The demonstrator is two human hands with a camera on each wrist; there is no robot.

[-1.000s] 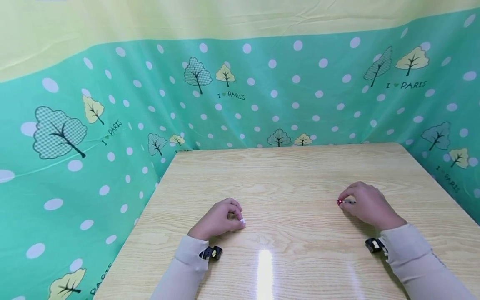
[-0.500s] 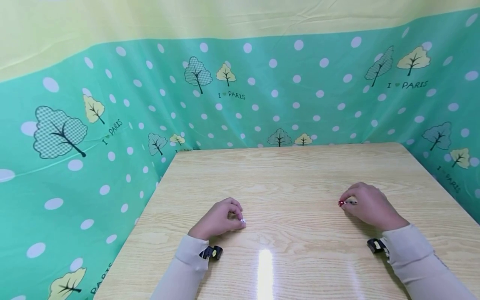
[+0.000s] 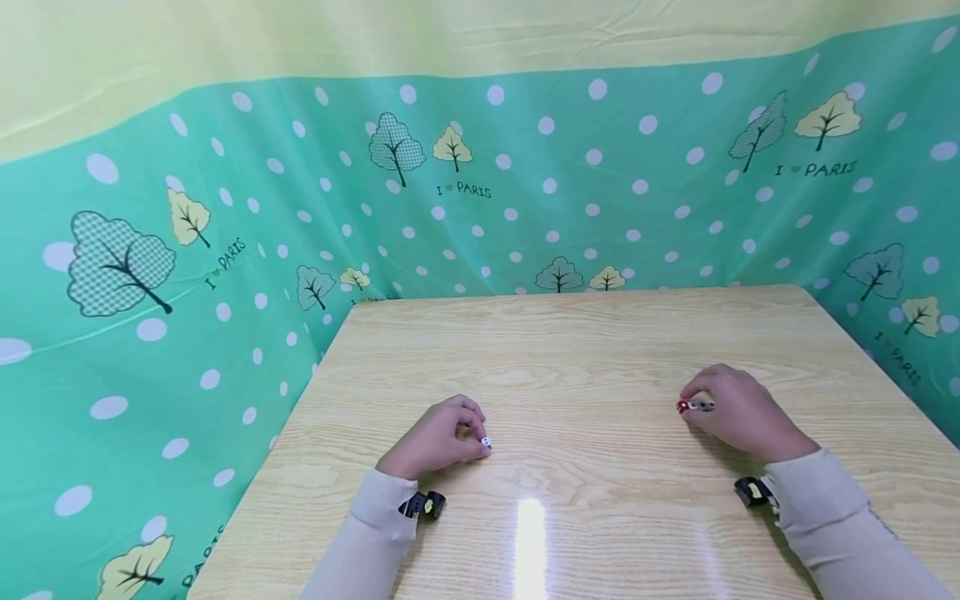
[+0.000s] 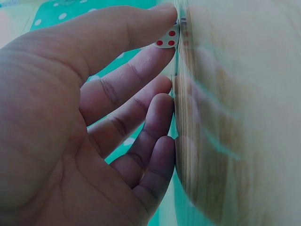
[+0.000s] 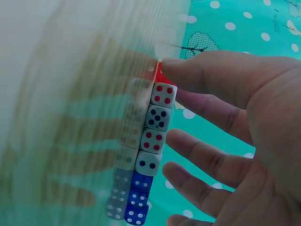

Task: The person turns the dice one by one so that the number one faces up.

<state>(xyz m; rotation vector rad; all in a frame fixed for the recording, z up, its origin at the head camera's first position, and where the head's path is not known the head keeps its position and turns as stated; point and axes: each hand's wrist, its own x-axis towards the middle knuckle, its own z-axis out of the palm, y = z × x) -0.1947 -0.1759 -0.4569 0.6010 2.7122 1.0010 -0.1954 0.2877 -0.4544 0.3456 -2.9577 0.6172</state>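
With its thumb and index finger my left hand [image 3: 438,437] pinches a white die [image 4: 166,40] on the wooden table. Red pips show on its near face, and the other fingers rest loosely curled at the tabletop. Farther right, my right hand [image 3: 738,414] pinches a red die [image 5: 164,78] between thumb and index finger; the thumb covers most of it in the right wrist view. That red die forms one end of a straight row on the table. Several white dice [image 5: 153,140] follow it, then blue dice [image 5: 139,198] at the other end.
The light wooden table [image 3: 555,358] carries a bright light reflection near its front. A green dotted curtain [image 3: 480,225] with printed trees hangs along the back and sides. Each wrist wears a black strap device, such as the left one [image 3: 423,505].
My right hand and the red die have shifted very slightly to the right, and more of the dice behind the red one shows. My left hand stays in place with its white die.
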